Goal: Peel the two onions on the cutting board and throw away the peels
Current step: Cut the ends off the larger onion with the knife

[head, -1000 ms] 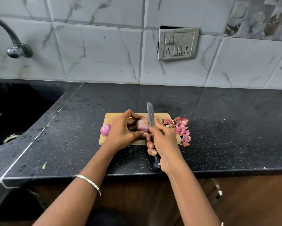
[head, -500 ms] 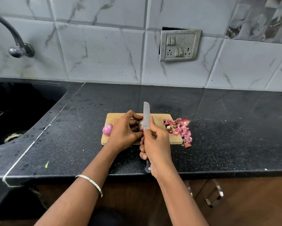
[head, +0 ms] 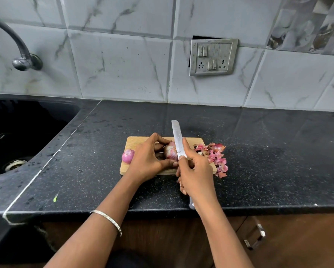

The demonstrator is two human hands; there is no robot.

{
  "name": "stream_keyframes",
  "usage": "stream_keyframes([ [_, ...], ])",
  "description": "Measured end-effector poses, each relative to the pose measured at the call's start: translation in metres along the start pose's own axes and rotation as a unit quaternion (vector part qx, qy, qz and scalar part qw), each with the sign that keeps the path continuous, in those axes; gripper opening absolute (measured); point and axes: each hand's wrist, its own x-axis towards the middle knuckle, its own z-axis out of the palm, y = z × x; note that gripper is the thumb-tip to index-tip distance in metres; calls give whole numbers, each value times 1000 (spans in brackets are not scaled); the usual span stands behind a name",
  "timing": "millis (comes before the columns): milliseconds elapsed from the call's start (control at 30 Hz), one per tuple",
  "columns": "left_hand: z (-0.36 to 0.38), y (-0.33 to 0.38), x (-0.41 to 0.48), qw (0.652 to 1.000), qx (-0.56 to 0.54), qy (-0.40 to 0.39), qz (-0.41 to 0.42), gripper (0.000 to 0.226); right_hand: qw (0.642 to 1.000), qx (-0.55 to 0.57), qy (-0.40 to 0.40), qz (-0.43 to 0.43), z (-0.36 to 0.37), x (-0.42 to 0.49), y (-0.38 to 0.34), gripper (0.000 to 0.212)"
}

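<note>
A small wooden cutting board lies on the black counter. My left hand grips a purple onion over the board, fingers curled round it. My right hand holds a knife by its handle, index finger laid along the blade, and the blade rests against the onion's right side. A second, peeled pink onion sits at the board's left edge. A pile of pink peels lies on the board's right end and spills onto the counter.
A dark sink with a drain is at the left, under a wall tap. A switch and socket plate is on the tiled wall. The counter's front edge runs just below my wrists, with cabinet handles beneath.
The knife has shifted slightly left and now lies against the onion, which shows again between my hands. The view has tilted a little.
</note>
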Motion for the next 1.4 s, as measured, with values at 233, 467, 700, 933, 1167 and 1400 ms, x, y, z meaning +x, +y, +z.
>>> stream_keyframes([
  [233,1,-2,1,1000,1,13,2,54,963,-249,21,-99,-10,-7,-11,54],
  [467,4,-2,2,1000,-17,12,-13,57,942,-312,98,-69,-19,-1,-10,59],
  [700,3,-2,2,1000,11,17,17,55,964,-223,21,-141,-17,-8,-9,55],
  [933,4,-4,3,999,18,24,14,54,932,-342,50,-113,-12,-5,-10,63],
  [1167,4,-2,1,999,39,16,33,54,948,-286,94,-101,-31,4,-17,55],
  [1400,3,0,-2,990,94,1,101,50,900,-408,145,57,-85,12,2,45],
])
